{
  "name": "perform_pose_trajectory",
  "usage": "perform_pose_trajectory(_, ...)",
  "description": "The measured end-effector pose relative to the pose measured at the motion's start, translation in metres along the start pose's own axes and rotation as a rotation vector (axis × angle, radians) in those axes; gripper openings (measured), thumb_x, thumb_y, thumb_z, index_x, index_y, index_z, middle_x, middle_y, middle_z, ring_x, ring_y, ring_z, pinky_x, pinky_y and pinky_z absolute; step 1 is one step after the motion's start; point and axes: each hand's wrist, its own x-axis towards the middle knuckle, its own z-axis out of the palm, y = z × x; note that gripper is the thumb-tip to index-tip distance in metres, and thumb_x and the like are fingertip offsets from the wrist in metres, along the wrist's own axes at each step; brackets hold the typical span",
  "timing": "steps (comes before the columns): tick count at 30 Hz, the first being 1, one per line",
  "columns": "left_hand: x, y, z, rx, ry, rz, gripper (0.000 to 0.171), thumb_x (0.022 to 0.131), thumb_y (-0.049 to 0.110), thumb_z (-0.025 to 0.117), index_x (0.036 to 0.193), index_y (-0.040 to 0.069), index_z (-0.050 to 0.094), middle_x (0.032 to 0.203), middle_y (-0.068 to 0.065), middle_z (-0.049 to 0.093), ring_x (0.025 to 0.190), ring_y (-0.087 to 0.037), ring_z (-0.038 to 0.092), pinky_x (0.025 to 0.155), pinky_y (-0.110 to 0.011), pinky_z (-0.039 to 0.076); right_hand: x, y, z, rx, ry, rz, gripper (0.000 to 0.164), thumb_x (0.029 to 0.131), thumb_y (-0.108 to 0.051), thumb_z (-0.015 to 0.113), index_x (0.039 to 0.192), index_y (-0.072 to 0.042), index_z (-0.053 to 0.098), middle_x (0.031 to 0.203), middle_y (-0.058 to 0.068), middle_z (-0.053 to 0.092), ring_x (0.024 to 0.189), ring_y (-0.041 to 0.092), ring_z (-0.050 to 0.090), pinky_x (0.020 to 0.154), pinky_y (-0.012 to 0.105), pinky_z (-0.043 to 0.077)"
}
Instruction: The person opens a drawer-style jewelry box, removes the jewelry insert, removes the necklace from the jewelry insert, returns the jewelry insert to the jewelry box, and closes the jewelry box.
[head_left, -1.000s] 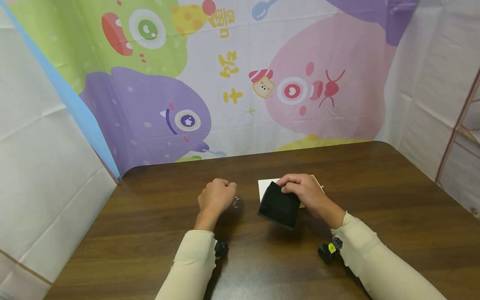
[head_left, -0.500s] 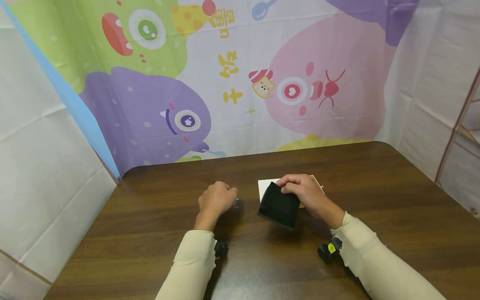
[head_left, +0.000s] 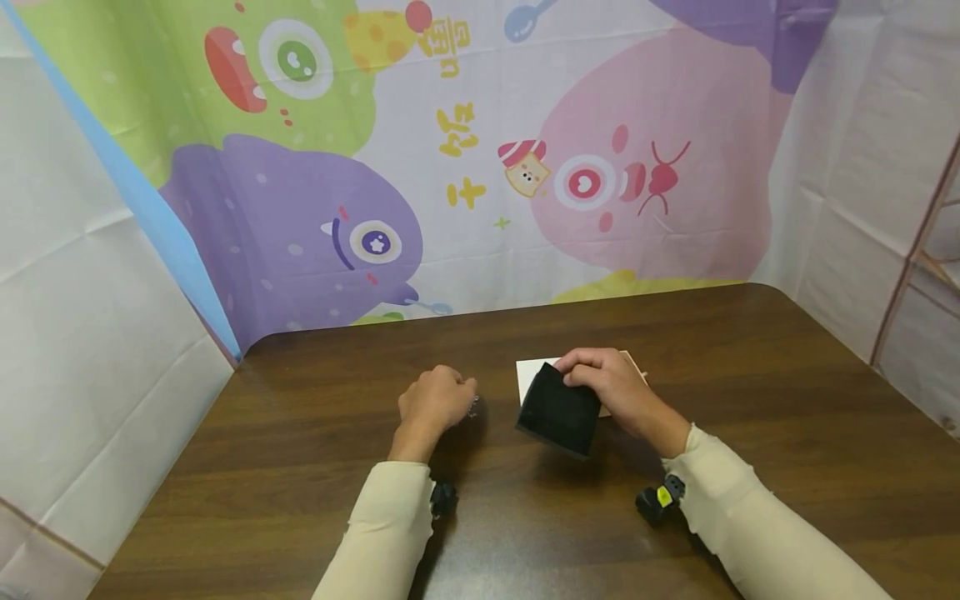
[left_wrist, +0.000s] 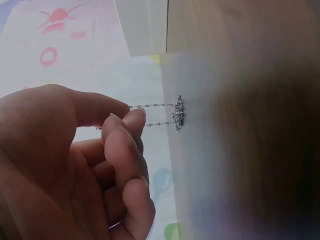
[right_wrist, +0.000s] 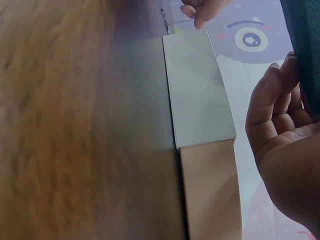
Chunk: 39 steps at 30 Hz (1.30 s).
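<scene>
My left hand (head_left: 438, 403) pinches the fine silver chain of a necklace (left_wrist: 178, 115) between thumb and fingertips. Its sparkling pendant hangs below them, close over the table, in the left wrist view. In the head view only a bit of the pendant peeks out past the fingers. A square black pad (head_left: 558, 414), soft-looking like a foam insert, is gripped at its upper edge by my right hand (head_left: 621, 390) and tilts above the table. Behind that hand lies a box with a white part (right_wrist: 200, 90) and a tan part (right_wrist: 212, 192), partly hidden in the head view.
The brown wooden table (head_left: 300, 517) reaches back to a cartoon-printed cloth (head_left: 480, 167). Pale sheets hang at both sides. A small black camera sits at each wrist, by the cream sleeves.
My left hand has sunk slightly towards the table, and less of the necklace shows past its fingers. The right hand and the black pad stay in place.
</scene>
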Motion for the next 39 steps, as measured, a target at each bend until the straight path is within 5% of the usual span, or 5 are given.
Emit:
perform_pose_trajectory(15,0.0,0.0,-0.001,0.002,-0.018,-0.006,0.044,0.091,0.049,0.046,0.063,0.018,0.06,0.069,-0.001,0.057,0.067,-0.022,0.053,0.059,-0.041,0.037,0.001,0.0,-0.003,0.076,-0.029,-0.002,0.021,0.083,-0.004,0.054,0.099,0.002,0.067,0.104,0.015,0.062,0.077,0.027,0.059,0.064,0.033,0.05)
perform_pose_trajectory(30,-0.002,0.001,0.0,-0.024,-0.039,0.001,0.042,0.092,0.05,0.044,0.071,0.02,0.064,0.054,0.003,0.058,0.056,-0.017,0.054,0.058,-0.04,0.038,0.003,0.003,-0.01,0.075,0.013,-0.016,0.02,0.083,-0.002,0.053,0.098,0.003,0.066,0.096,0.014,0.063,0.072,0.024,0.059,0.062,0.032,0.05)
perform_pose_trajectory(39,-0.001,0.0,0.0,-0.039,-0.031,-0.006,0.047,0.091,0.057,0.041,0.088,0.018,0.066,0.056,0.003,0.059,0.056,-0.017,0.055,0.058,-0.04,0.038,0.004,0.005,-0.015,0.098,0.11,-0.016,0.02,0.083,-0.002,0.053,0.098,0.004,0.066,0.092,0.013,0.063,0.066,0.021,0.06,0.057,0.032,0.051)
